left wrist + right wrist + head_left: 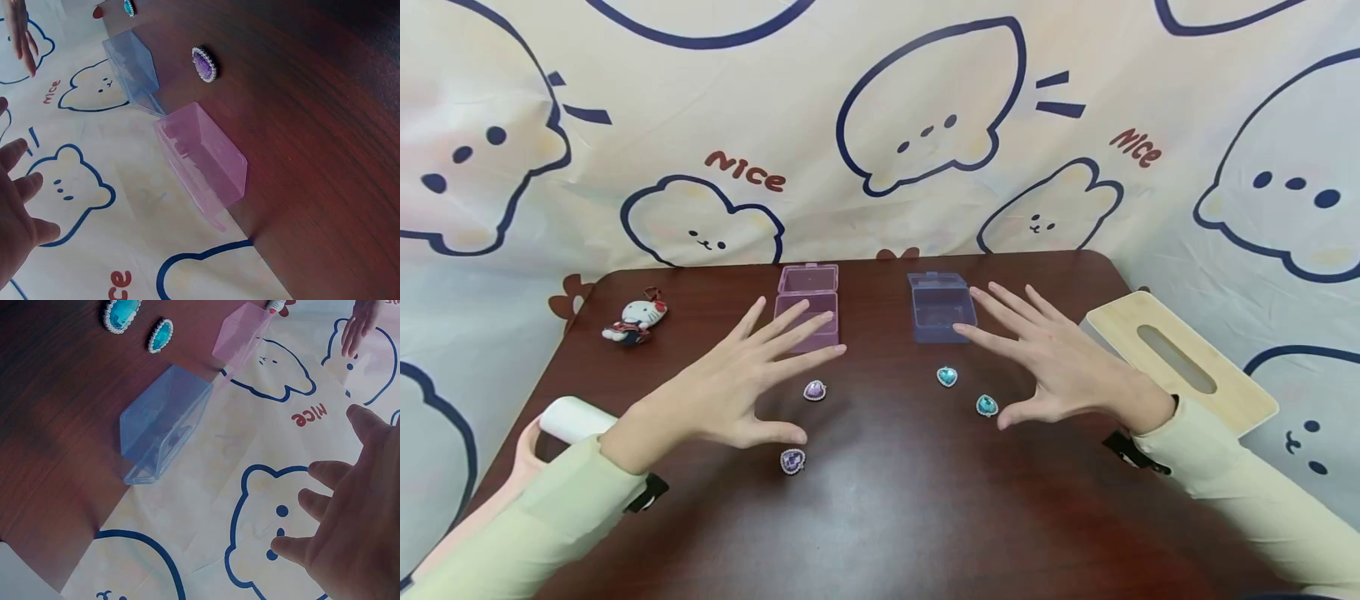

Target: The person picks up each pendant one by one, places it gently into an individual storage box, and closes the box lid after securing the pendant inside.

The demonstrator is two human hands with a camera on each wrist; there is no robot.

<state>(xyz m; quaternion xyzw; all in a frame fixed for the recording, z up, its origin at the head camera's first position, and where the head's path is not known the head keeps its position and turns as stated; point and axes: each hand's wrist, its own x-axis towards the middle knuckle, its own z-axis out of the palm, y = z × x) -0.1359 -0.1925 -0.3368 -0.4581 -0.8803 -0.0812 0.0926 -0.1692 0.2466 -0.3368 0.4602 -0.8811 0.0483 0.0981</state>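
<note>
- Left hand (730,387) and right hand (1048,362) hover empty, fingers spread.
- Purple gems (792,461) and blue gems (987,406) lie on the surface (917,508) near them — probably light, hard, slick; pinch the beaded rims.
- Pink box (808,282), blue box (945,333) stand beyond, lids up — likely thin plastic; grip the side walls.

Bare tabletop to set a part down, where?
Best: front-middle table, between left sleeve and right sleeve, nearer than the gems. A lane runs back from there between pink box and blue box. Smaller: back left, between doll and pink box. Crowded: left front, white cylinder by the sleeve; right edge, tissue box.
</note>
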